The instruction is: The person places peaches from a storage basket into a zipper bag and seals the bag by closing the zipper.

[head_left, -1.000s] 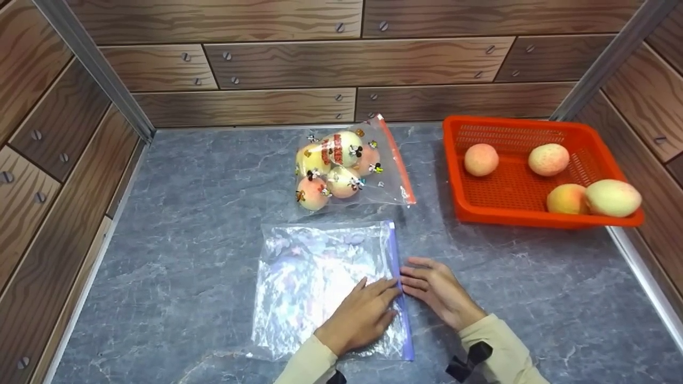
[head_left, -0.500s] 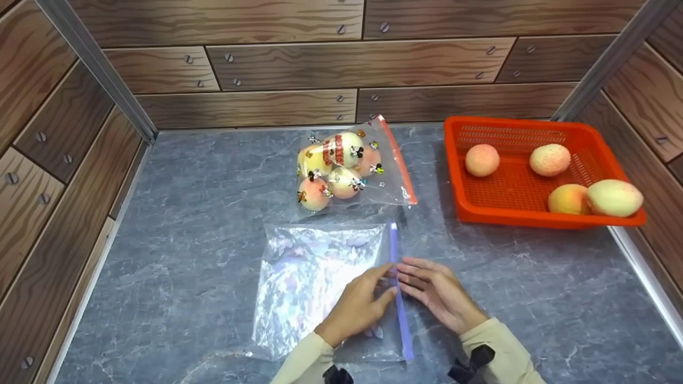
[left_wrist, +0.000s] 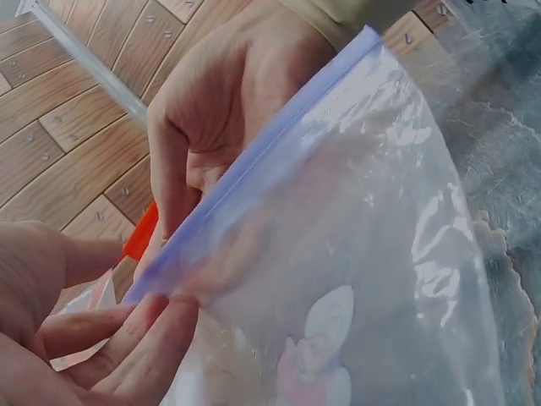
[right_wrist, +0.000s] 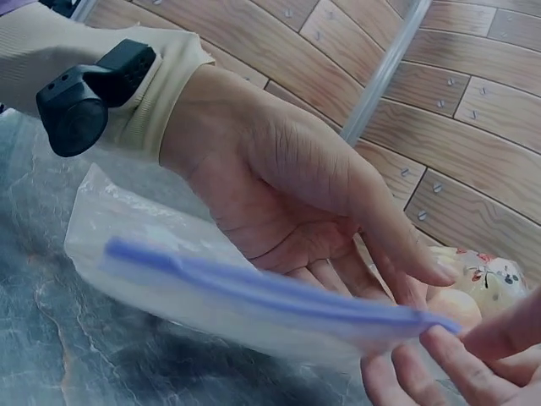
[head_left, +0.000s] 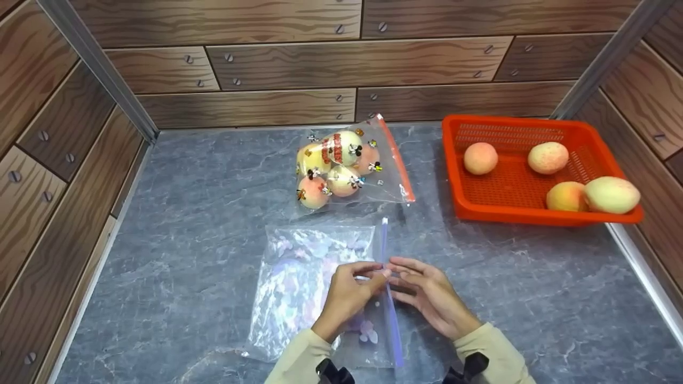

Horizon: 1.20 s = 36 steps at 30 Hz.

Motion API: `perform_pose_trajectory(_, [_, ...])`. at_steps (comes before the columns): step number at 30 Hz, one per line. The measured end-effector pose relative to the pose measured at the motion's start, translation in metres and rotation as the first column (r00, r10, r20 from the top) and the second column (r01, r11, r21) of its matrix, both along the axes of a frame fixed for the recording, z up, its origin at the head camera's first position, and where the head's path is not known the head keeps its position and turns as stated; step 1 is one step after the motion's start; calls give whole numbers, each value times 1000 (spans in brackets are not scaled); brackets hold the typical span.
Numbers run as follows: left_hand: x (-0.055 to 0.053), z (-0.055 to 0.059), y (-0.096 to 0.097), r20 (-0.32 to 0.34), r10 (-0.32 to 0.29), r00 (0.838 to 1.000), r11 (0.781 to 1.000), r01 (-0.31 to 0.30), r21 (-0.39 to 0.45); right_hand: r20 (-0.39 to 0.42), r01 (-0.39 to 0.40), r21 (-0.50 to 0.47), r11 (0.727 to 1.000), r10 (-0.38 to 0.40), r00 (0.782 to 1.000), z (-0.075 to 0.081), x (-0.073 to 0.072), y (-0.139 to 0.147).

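Note:
A clear zip bag [head_left: 299,288] with a purple zip strip [head_left: 392,320] lies flat in front of me, its strip side lifted. My left hand [head_left: 347,293] pinches the strip between thumb and fingers, partway along it. From the other side my right hand [head_left: 435,298] reaches to the strip, its fingers rather straight and close against the plastic. In the left wrist view, part of the right hand [left_wrist: 237,93] shows through the bag. Its thumb [right_wrist: 406,245] stands apart from the strip in the right wrist view.
Behind lies another zip bag [head_left: 387,186] with a red strip, holding several peaches [head_left: 313,192]. An orange-red basket [head_left: 453,186] at the right holds several more peaches, one [head_left: 612,195] resting on its rim. Wood-patterned walls [head_left: 277,66] surround the grey marbled table [head_left: 192,256].
My left hand has gone from lying flat on the bag to pinching its purple strip. The strip has risen and shifted slightly left; the right hand's fingers have followed it.

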<state>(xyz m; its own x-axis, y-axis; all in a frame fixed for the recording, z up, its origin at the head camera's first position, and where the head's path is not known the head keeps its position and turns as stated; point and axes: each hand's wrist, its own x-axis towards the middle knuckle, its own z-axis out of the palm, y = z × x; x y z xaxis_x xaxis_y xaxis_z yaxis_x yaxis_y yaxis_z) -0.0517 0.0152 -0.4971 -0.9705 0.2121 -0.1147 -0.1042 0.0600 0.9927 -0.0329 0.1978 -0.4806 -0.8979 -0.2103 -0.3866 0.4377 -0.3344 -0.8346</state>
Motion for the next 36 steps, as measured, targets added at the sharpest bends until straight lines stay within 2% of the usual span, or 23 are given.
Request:
perform_pose_trajectory(5, [1,2,-4,-28,46,999,999,-45,20,-21,9,-11,1000,-9,1000,3,1,-4])
perform_pose_trajectory(9, [3,6,-8,33,57,998,992,-60,115,-52,-4,-10,1000,4,999,6,2,-7])
perform_pose_trajectory(11, [4,7,-9,64,61,996,988,-69,137,-66,-3,-1,1000,3,998,6,2,-8])
perform_pose_trajectory(14, [5,9,-9,79,67,995,988,-77,134,-75,20,24,999,-18,997,7,4,-12])
perform_pose_trajectory(20, [10,9,-8,52,80,995,990,-86,108,-102,57,91,994,-47,994,5,9,-19])
perform_pose_trajectory(27, [10,10,-10,31,40,999,991,-43,128,-124,81,196,977,-57,991,7,10,-21])
perform_pose_trajectory(32, [10,13,-10,-18,10,1000,996,-9,84,-146,84,277,957,-44,988,7,8,-21])
perform_pose_trajectory(36, [8,15,-10,-79,0,997,999,-4,-47,-167,53,340,939,5,986,6,6,-20])
